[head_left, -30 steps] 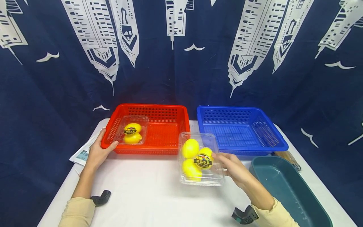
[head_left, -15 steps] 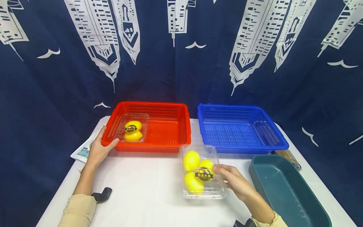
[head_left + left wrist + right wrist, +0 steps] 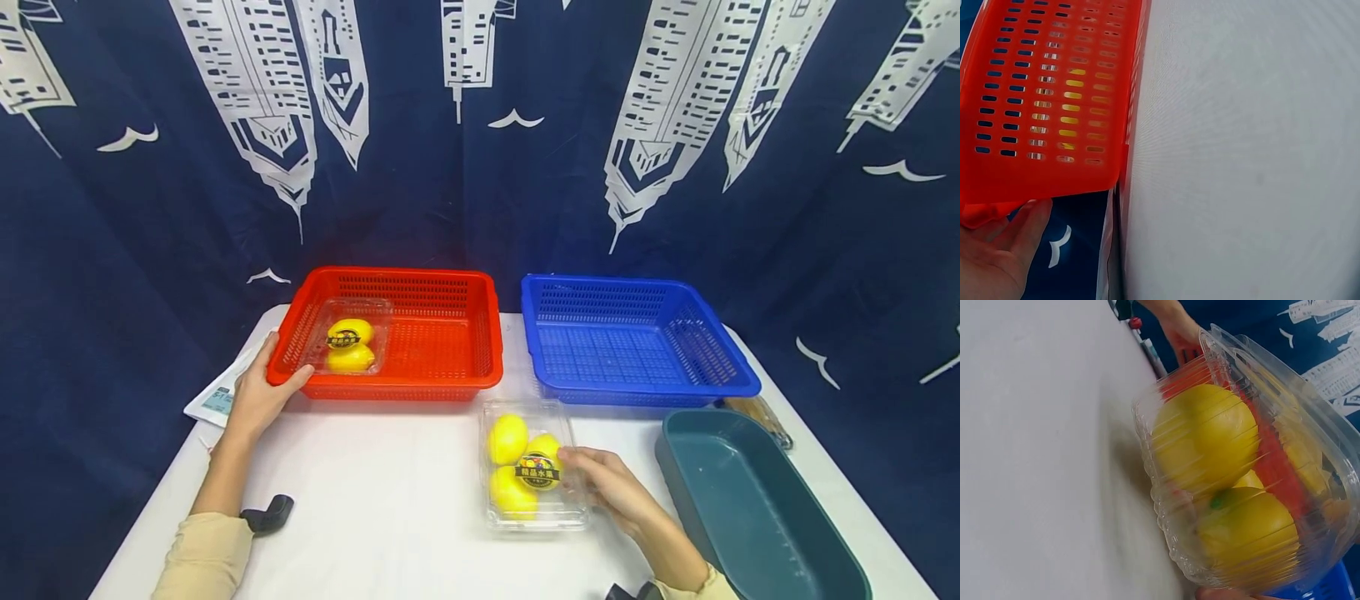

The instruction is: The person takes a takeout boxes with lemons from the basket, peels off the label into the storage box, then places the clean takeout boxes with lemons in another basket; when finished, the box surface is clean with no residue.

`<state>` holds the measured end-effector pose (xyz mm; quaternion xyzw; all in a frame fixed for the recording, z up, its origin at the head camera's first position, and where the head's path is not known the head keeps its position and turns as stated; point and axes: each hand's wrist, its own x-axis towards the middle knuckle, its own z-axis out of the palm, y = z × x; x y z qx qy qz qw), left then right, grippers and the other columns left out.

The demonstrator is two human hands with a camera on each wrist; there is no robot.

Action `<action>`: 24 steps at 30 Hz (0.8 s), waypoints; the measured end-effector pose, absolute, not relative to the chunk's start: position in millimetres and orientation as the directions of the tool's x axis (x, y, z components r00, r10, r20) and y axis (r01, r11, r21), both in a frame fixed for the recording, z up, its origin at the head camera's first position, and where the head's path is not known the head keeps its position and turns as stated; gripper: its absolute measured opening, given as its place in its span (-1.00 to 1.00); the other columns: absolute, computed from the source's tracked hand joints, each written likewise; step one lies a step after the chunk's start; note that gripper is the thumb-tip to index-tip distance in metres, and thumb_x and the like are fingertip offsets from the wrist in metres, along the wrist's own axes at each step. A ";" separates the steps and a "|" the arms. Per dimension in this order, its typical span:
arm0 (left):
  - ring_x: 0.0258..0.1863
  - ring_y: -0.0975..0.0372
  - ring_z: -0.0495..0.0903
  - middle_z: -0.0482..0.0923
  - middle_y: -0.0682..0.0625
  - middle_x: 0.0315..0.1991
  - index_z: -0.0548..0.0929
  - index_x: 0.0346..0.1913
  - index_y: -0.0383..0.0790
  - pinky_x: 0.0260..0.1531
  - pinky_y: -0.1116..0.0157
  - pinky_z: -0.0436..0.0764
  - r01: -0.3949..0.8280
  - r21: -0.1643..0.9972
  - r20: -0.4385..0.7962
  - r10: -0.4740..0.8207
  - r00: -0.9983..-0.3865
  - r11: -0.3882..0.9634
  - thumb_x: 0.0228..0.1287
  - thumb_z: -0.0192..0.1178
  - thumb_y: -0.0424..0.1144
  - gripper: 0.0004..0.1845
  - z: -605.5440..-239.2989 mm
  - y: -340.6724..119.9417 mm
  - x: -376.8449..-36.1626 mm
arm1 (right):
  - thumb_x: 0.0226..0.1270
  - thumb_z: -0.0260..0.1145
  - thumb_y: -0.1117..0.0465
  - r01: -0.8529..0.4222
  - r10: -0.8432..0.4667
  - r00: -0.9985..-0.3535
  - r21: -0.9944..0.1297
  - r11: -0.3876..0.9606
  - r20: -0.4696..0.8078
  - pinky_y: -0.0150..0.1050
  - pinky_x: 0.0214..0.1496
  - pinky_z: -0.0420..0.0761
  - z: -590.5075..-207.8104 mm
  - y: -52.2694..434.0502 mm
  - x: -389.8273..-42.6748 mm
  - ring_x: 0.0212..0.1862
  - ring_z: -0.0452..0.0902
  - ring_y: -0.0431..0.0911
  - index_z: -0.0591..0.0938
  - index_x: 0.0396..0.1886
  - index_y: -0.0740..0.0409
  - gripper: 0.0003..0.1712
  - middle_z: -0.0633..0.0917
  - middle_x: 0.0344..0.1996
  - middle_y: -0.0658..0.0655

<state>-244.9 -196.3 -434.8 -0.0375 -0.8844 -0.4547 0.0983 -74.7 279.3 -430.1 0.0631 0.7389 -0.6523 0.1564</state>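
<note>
Head view, white table (image 3: 390, 508), skyline curtain (image 3: 480, 125)

Beige long sleeves (image 3: 202, 557) cover both forearms, each with a black wrist-mounted camera bracket (image 3: 268, 514).

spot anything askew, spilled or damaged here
Nothing stands out. Both lemon packs look closed and intact, one on the table, one in the red basket. Nothing has spilled.
</note>
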 end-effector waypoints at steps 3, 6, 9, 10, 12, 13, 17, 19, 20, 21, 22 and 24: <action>0.39 -0.28 0.23 0.05 -0.28 0.52 -0.03 0.55 -0.21 0.32 -0.28 0.27 0.150 0.786 0.205 -0.024 -0.978 0.600 0.24 0.24 0.10 -0.02 -434.5 -197.4 -244.3 | 0.43 0.11 0.02 0.315 -0.100 -0.939 -0.939 0.140 -0.330 -0.23 0.01 0.70 -436.3 279.0 -77.2 -0.09 0.62 -0.13 0.27 0.31 0.62 -0.24 0.67 -0.05 0.15; 0.38 -0.28 0.24 0.07 -0.31 0.51 -0.03 0.55 -0.23 0.31 -0.28 0.28 0.150 0.784 0.204 -0.022 -0.979 0.603 0.24 0.23 0.10 -0.02 -434.6 -197.7 -244.2 | 0.42 0.13 0.01 0.321 -0.089 -0.937 -0.934 0.154 -0.337 -0.21 0.03 0.70 -439.3 278.7 -78.8 -0.07 0.62 -0.12 0.28 0.30 0.62 -0.23 0.66 -0.03 0.20; 0.40 -0.27 0.22 0.06 -0.28 0.52 -0.02 0.55 -0.24 0.33 -0.26 0.27 0.160 0.792 0.215 -0.023 -0.976 0.589 0.24 0.24 0.09 -0.02 -434.4 -197.0 -245.8 | 0.40 0.14 0.00 0.321 -0.075 -0.939 -0.933 0.163 -0.336 -0.21 0.01 0.70 -439.0 277.8 -79.9 -0.09 0.62 -0.10 0.28 0.30 0.61 -0.22 0.67 -0.04 0.22; 0.40 -0.26 0.22 0.05 -0.27 0.52 -0.02 0.55 -0.24 0.34 -0.25 0.27 0.163 0.795 0.218 -0.024 -0.976 0.584 0.24 0.24 0.08 -0.02 -434.6 -196.7 -246.0 | 0.40 0.15 0.00 0.323 -0.071 -0.939 -0.932 0.166 -0.338 -0.22 0.00 0.69 -438.5 277.3 -79.5 -0.11 0.62 -0.11 0.29 0.30 0.61 -0.22 0.67 -0.05 0.22; 0.41 -0.25 0.21 0.05 -0.26 0.52 -0.01 0.55 -0.24 0.34 -0.24 0.26 0.170 0.799 0.226 -0.026 -0.974 0.576 0.24 0.25 0.07 -0.02 -434.3 -196.0 -246.6 | 0.39 0.15 0.00 0.326 -0.078 -0.936 -0.930 0.171 -0.343 -0.20 0.00 0.70 -437.9 276.2 -78.3 -0.12 0.62 -0.11 0.29 0.29 0.61 -0.21 0.66 -0.04 0.24; 0.41 -0.25 0.22 0.06 -0.27 0.52 -0.01 0.55 -0.24 0.34 -0.24 0.27 0.172 0.799 0.228 -0.026 -0.973 0.576 0.23 0.25 0.07 -0.03 -433.9 -195.7 -246.8 | 0.40 0.14 -0.01 0.331 -0.082 -0.934 -0.928 0.171 -0.348 -0.19 0.01 0.70 -437.7 275.5 -77.7 -0.11 0.62 -0.12 0.29 0.29 0.62 -0.22 0.66 -0.03 0.24; 0.38 -0.27 0.26 0.09 -0.29 0.50 0.00 0.55 -0.23 0.31 -0.25 0.31 0.169 0.796 0.228 -0.029 -0.973 0.582 0.24 0.25 0.07 -0.03 -433.2 -195.5 -247.1 | 0.42 0.12 0.00 0.342 -0.097 -0.928 -0.924 0.172 -0.361 -0.11 0.07 0.69 -439.1 273.8 -75.7 -0.07 0.61 -0.12 0.29 0.28 0.63 -0.23 0.62 0.04 0.29; 0.37 -0.26 0.28 0.11 -0.29 0.50 0.01 0.55 -0.22 0.30 -0.24 0.33 0.167 0.795 0.231 -0.036 -0.972 0.583 0.24 0.25 0.07 -0.04 -433.8 -195.6 -247.4 | 0.43 0.13 0.00 0.344 -0.089 -0.928 -0.923 0.171 -0.362 -0.10 0.08 0.69 -439.6 273.3 -76.1 -0.06 0.61 -0.13 0.29 0.28 0.63 -0.23 0.62 0.05 0.29; 0.36 -0.26 0.28 0.12 -0.29 0.50 0.01 0.55 -0.21 0.30 -0.24 0.33 0.166 0.795 0.233 -0.041 -0.972 0.583 0.24 0.25 0.07 -0.04 -434.6 -195.9 -247.6 | 0.43 0.13 0.01 0.341 -0.089 -0.929 -0.924 0.172 -0.360 -0.10 0.08 0.69 -439.7 273.4 -76.4 -0.06 0.61 -0.13 0.28 0.29 0.64 -0.23 0.62 0.05 0.29; 0.36 -0.26 0.29 0.12 -0.28 0.50 0.02 0.54 -0.21 0.30 -0.23 0.34 0.164 0.795 0.234 -0.046 -0.971 0.585 0.23 0.25 0.07 -0.04 -435.5 -196.2 -247.8 | 0.42 0.13 0.02 0.340 -0.090 -0.929 -0.924 0.173 -0.359 -0.11 0.07 0.69 -439.7 273.6 -76.8 -0.07 0.62 -0.14 0.27 0.29 0.64 -0.23 0.63 0.03 0.28; 0.36 -0.26 0.29 0.13 -0.28 0.49 0.03 0.54 -0.21 0.30 -0.23 0.34 0.163 0.794 0.236 -0.050 -0.970 0.586 0.23 0.25 0.07 -0.05 -436.2 -196.3 -247.7 | 0.42 0.13 0.02 0.340 -0.092 -0.929 -0.924 0.174 -0.359 -0.11 0.06 0.70 -439.5 273.8 -77.4 -0.07 0.62 -0.14 0.26 0.30 0.64 -0.22 0.63 0.02 0.27; 0.37 -0.26 0.28 0.13 -0.28 0.49 0.04 0.54 -0.22 0.31 -0.22 0.34 0.161 0.795 0.241 -0.060 -0.969 0.585 0.23 0.26 0.06 -0.05 -438.1 -196.6 -247.4 | 0.42 0.14 0.02 0.340 -0.097 -0.928 -0.923 0.180 -0.361 -0.11 0.06 0.70 -439.3 274.4 -78.5 -0.06 0.62 -0.13 0.24 0.30 0.65 -0.21 0.64 0.02 0.26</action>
